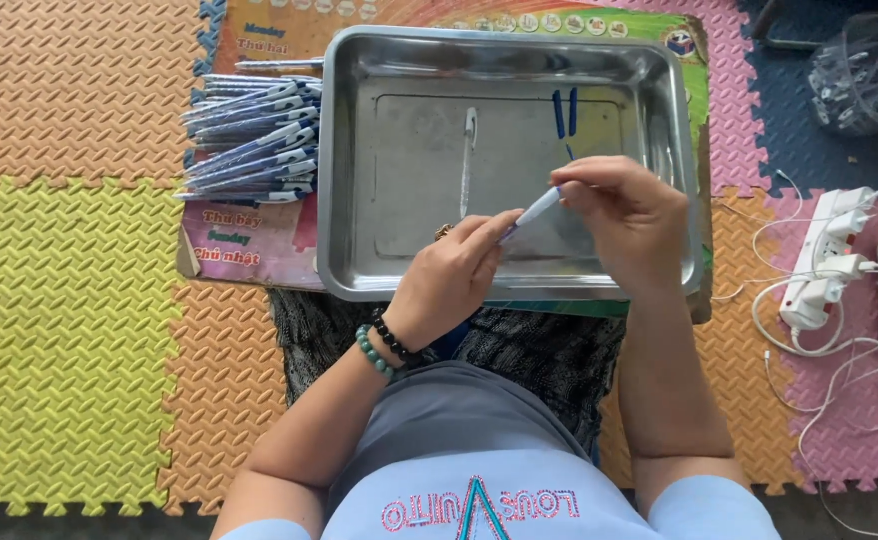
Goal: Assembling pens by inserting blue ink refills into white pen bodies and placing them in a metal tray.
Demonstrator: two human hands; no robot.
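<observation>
Overhead, head view: both hands worked above the steel tray (pixel 359 150), which sat on a printed board across the person's lap. A white pen barrel (pixel 537 209) was held between them, its long axis running from lower left to upper right. The left hand (pixel 451 285) had its grip pinched narrow on the lower, darker end; the right hand (pixel 631 220) had fingertips closed on the upper end. Both hands were touching the barrel, neither nearer than the other.

Inside the tray, well apart from the hands, lay one white pen part (pixel 468 160) roughly upright in frame, and two short blue pieces (pixel 565 112) side by side. A stack of blue-and-white pens (pixel 254 140) lay just left of the tray, on the board. Foam floor mats (pixel 69 300) surrounded everything.
</observation>
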